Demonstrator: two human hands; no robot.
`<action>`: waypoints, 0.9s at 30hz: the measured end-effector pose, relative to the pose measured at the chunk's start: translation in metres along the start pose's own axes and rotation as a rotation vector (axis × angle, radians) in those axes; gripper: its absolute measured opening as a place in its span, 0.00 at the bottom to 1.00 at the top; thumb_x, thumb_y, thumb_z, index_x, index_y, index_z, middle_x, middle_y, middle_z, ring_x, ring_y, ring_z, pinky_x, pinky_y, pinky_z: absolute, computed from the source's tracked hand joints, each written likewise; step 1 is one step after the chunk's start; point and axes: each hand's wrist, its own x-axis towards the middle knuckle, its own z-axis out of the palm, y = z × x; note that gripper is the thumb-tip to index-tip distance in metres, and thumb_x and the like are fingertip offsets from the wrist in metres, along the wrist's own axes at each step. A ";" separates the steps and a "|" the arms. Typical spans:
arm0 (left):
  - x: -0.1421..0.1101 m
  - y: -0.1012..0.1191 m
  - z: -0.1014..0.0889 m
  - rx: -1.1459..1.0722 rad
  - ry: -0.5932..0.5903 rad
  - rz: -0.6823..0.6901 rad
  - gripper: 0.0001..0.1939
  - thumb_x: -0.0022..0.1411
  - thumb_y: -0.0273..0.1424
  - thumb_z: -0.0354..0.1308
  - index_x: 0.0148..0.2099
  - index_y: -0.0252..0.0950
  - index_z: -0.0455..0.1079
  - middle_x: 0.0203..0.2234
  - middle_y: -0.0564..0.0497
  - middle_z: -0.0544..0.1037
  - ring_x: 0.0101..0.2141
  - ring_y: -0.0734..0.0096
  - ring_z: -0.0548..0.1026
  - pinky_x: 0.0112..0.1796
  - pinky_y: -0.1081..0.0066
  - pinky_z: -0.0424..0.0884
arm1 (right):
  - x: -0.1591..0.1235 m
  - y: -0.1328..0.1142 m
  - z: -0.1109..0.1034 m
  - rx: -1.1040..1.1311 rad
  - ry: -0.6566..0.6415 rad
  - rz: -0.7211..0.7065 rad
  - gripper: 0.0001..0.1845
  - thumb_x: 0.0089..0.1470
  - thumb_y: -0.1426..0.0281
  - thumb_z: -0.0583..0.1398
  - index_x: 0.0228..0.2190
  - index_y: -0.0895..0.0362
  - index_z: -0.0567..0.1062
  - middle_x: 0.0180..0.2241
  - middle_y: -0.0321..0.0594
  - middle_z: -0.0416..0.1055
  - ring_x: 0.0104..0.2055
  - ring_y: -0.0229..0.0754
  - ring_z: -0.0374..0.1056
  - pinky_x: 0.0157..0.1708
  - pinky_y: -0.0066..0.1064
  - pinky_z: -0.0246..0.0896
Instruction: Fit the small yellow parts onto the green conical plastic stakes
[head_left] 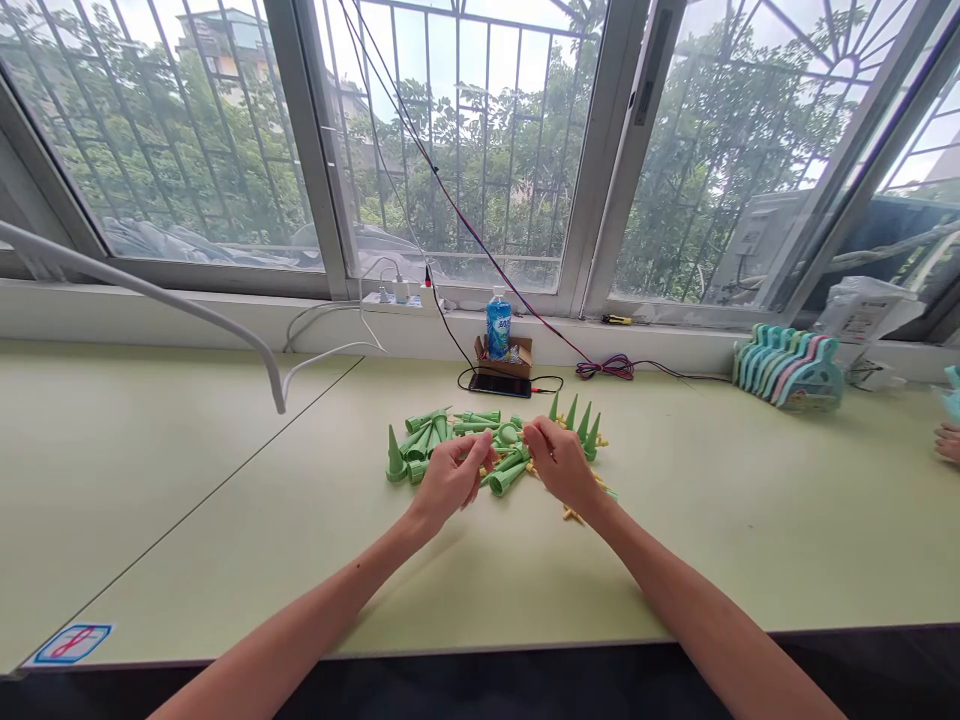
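Note:
A heap of green plastic cones [431, 440] and small yellow pieces [574, 515] lies on the pale green table [187, 470]. My left hand [454, 475] hovers over the heap's middle, fingers curled in a pinch around a small part I cannot make out. My right hand [559, 460] is just to its right, fingers also bent and pinched at a small piece, close to several upright green cones [581, 420]. The two hands nearly touch above a lying green cone [506, 478].
Behind the heap stand a small cardboard box [504, 357] with a blue-labelled bottle [498, 322], a dark phone [500, 385] and cables [606, 368]. Pastel holders [787, 365] sit at the right. Another person's hand [947, 440] shows at the far right edge. A white tube [150, 290] crosses the left.

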 end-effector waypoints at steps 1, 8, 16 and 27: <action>0.001 -0.001 0.000 -0.016 -0.036 -0.029 0.27 0.63 0.53 0.52 0.28 0.32 0.69 0.20 0.53 0.71 0.10 0.83 0.59 0.12 0.77 0.50 | 0.000 0.000 0.000 0.001 -0.012 -0.003 0.20 0.67 0.59 0.48 0.26 0.55 0.64 0.19 0.30 0.58 0.21 0.35 0.53 0.25 0.27 0.50; 0.001 -0.004 -0.003 -0.072 -0.217 -0.129 0.28 0.62 0.55 0.51 0.30 0.33 0.70 0.13 0.55 0.67 0.11 0.81 0.58 0.13 0.78 0.50 | -0.003 -0.003 0.001 0.038 -0.126 -0.086 0.16 0.67 0.63 0.50 0.27 0.55 0.64 0.21 0.31 0.60 0.22 0.34 0.53 0.26 0.26 0.50; -0.002 0.004 -0.003 -0.014 -0.169 -0.015 0.22 0.60 0.49 0.59 0.28 0.36 0.60 0.14 0.59 0.65 0.12 0.83 0.59 0.14 0.78 0.52 | -0.003 0.000 0.001 0.054 -0.160 -0.112 0.16 0.67 0.63 0.50 0.27 0.55 0.63 0.21 0.30 0.57 0.22 0.34 0.51 0.25 0.27 0.48; -0.004 -0.003 0.002 0.035 -0.115 0.141 0.18 0.56 0.41 0.66 0.42 0.38 0.64 0.28 0.57 0.67 0.17 0.85 0.61 0.16 0.79 0.57 | -0.005 0.003 0.004 0.062 -0.133 -0.071 0.20 0.68 0.62 0.47 0.23 0.54 0.56 0.19 0.30 0.58 0.20 0.34 0.52 0.24 0.28 0.48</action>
